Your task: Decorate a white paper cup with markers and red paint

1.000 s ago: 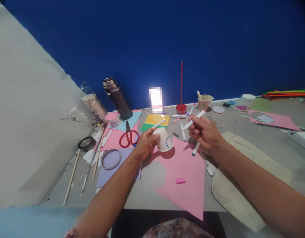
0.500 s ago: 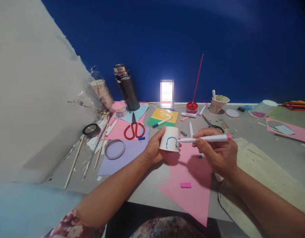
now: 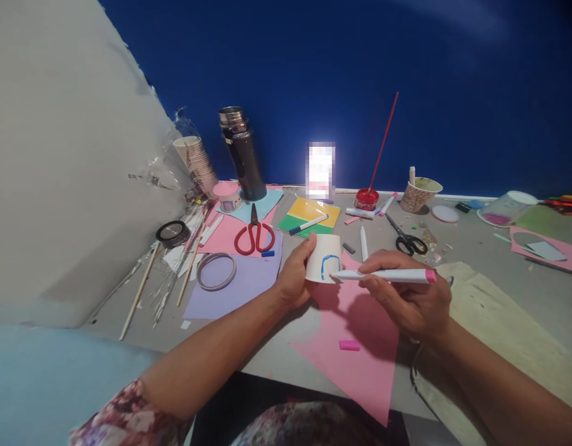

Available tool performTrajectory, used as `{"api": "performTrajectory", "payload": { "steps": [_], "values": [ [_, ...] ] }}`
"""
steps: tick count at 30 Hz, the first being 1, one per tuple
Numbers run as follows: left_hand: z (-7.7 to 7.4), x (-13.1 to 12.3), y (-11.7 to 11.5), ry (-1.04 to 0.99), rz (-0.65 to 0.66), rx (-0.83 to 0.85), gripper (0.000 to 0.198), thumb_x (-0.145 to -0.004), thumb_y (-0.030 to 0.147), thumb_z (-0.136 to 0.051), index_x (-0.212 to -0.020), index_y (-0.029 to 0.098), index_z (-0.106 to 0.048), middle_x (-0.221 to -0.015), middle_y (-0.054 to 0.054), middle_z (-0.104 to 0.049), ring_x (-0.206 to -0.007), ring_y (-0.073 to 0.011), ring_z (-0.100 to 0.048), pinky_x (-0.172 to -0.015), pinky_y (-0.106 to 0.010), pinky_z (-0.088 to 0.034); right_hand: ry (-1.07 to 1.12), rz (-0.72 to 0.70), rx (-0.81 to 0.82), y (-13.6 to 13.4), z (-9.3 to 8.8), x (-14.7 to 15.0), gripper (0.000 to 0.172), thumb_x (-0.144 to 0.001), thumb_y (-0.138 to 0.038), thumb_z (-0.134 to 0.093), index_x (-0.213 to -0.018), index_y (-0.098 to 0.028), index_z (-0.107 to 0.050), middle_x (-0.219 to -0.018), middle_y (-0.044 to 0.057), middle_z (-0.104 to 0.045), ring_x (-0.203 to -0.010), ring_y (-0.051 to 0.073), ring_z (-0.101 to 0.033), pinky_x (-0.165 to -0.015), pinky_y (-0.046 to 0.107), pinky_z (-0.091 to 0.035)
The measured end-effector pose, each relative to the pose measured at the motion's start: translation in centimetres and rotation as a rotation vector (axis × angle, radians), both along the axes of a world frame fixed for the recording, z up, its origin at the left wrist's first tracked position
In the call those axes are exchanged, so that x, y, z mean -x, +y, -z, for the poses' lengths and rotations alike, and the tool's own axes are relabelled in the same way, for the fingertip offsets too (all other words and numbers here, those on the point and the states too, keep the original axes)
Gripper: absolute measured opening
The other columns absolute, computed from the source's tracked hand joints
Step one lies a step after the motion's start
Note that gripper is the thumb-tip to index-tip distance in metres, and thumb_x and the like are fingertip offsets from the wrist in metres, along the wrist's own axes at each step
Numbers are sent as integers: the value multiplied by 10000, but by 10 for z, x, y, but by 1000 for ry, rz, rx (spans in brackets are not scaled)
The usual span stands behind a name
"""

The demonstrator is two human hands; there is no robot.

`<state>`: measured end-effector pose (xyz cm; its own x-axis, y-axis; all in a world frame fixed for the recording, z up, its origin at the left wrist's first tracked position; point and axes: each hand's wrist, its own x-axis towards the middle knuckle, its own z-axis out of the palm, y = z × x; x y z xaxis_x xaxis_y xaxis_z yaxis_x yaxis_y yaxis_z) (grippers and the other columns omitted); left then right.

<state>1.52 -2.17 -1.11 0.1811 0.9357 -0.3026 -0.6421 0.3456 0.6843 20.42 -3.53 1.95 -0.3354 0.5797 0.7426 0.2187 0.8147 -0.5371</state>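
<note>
A white paper cup (image 3: 316, 259), bottom end up, is held in my left hand (image 3: 295, 275) with the thumb along its side. A blue arch outline (image 3: 331, 257) is drawn on the cup. My right hand (image 3: 409, 300) grips a white marker with a pink end (image 3: 397, 276), its tip at the cup's surface near the lower part of the arch. Below them lies pink paper (image 3: 369, 378) with a pink marker cap (image 3: 350, 345) on it. An uncapped white marker (image 3: 364, 243) rests behind my right hand.
Red-handled scissors (image 3: 254, 238), a tape ring (image 3: 216, 271) and purple paper (image 3: 221, 306) lie left. A dark flask (image 3: 246, 161) and stacked cups (image 3: 195, 164) stand behind. Black scissors (image 3: 410, 243), a patterned cup (image 3: 418, 195) and a pale cloth (image 3: 490, 334) are right.
The marker tip has moved from the arch's upper right side down to its lower part. The cup has turned slightly in my left hand. The whole view has shifted a little.
</note>
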Motion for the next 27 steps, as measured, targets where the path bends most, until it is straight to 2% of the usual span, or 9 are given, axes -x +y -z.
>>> {"api": "performTrajectory", "payload": {
  "steps": [4,10,13,16,20,24,27],
  "values": [
    [1,1,0,-16,13,-6,508,-988,589,-586,-966,97,-709,-770,-91,-707,-687,-197,-699,-653,-293,-575,-7,-40,-6,1,1,1,199,-924,-106,-665,-1028,-265,-726,-864,32,-795,-638,163,-724,-525,274,-557],
    [-1,0,0,-59,73,-29,505,-1005,573,-559,-954,97,-719,-809,-98,-719,-686,-200,-688,-671,-324,-587,36,72,36,2,3,-1,141,-951,-141,-676,-1016,-257,-723,-852,39,-782,-698,181,-739,-612,305,-584],
    [-1,0,0,-58,47,-15,525,-1018,572,-535,-975,86,-728,-830,-107,-729,-702,-205,-704,-671,-318,-590,24,17,39,1,1,-3,124,-943,-135,-667,-968,-243,-722,-841,38,-780,-639,160,-715,-558,275,-553],
    [-2,1,0,-56,34,-11,546,-1043,554,-488,-997,71,-737,-846,-122,-741,-724,-209,-718,-674,-307,-587,32,-26,21,0,1,-2,130,-929,-124,-668,-942,-238,-729,-863,53,-795,-657,176,-732,-559,280,-559],
    [-2,1,0,-69,77,-19,563,-1044,566,-467,-1033,73,-738,-856,-131,-747,-707,-219,-707,-673,-334,-593,63,69,47,2,1,-2,118,-937,-171,-687,-997,-251,-749,-859,55,-799,-671,199,-740,-596,316,-586],
    [-2,1,-1,-48,56,-1,578,-1040,577,-467,-1039,70,-744,-875,-139,-754,-723,-222,-718,-683,-327,-586,30,-13,26,2,-1,-3,124,-931,-150,-667,-892,-243,-739,-824,44,-791,-609,174,-707,-540,291,-550],
    [-2,1,-2,-37,50,-9,577,-1041,573,-466,-1001,71,-749,-869,-137,-749,-723,-214,-710,-680,-316,-579,45,-8,15,1,-2,-2,133,-930,-127,-666,-926,-245,-728,-852,43,-794,-668,180,-734,-590,296,-576]
  ]
}}
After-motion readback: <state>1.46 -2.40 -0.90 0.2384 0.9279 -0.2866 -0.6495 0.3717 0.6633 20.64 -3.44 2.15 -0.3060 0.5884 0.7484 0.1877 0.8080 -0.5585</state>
